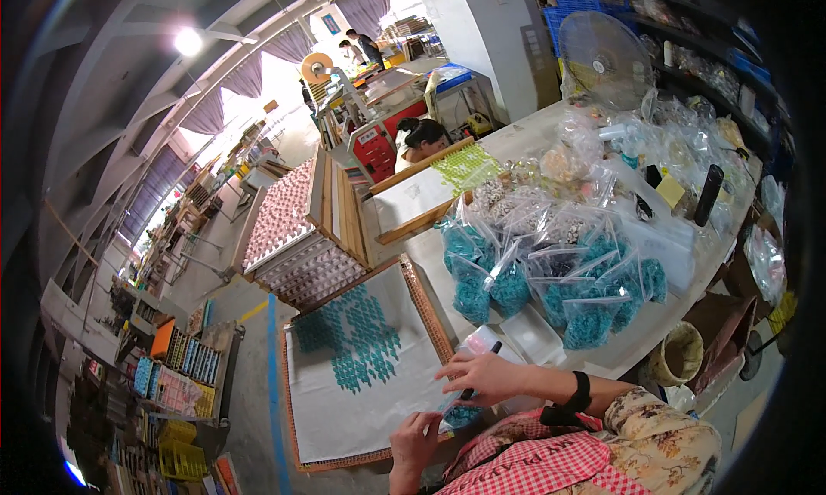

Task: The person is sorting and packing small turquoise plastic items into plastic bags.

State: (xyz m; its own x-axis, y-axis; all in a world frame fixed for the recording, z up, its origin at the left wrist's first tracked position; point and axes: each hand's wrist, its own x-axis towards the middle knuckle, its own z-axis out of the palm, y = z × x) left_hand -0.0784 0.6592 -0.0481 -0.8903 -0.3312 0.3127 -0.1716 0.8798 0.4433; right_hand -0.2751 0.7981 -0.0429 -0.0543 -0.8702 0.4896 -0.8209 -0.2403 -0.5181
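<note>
My right hand [486, 379] is closed around a slim black pen-like tool [495, 349], which slants down toward my other hand. My left hand [415, 442] is pinched at the right front edge of a framed board, on something too small to make out. White cloth [331, 422] covers the board, and rows of small teal pieces [348, 336] lie on its far half. Just below my right hand, partly hidden by it, is a heap of teal pieces [465, 416]. A clear plastic tray [532, 336] sits beyond my right hand.
Zip bags of teal pieces [594, 319] crowd the table to the right. Stacked frames with pink pieces [280, 211] stand beyond the board. A person [422, 141] sits across, by a frame with green pieces [465, 168]. A fan [607, 62] stands at the back.
</note>
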